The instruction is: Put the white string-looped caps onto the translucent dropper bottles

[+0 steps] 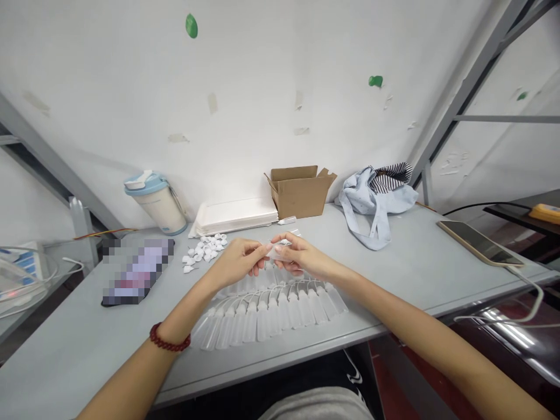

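Above the middle of the table, my left hand [243, 256] and my right hand [298, 254] meet fingertip to fingertip. Between them is a small translucent plastic bottle [274, 253], mostly covered by fingers. My right hand is closed around the bottle. The left thumb and fingers pinch at its left end; what exactly they hold there is hidden. Nearer to me lies a fanned row of translucent squeeze bottles [263, 321] with thin curved tubes at their tops. More bottles [245, 286] lie behind that row, partly under my hands. A pile of small white caps [205, 249] sits left of my hands.
Along the wall stand a blue-lidded cup [156, 201], a stack of white trays [238, 214], an open cardboard box [301, 195] and a light blue cloth bag [371, 201]. A blurred-out phone-like object [140, 271] lies left; a phone [480, 242] with a cable lies right.
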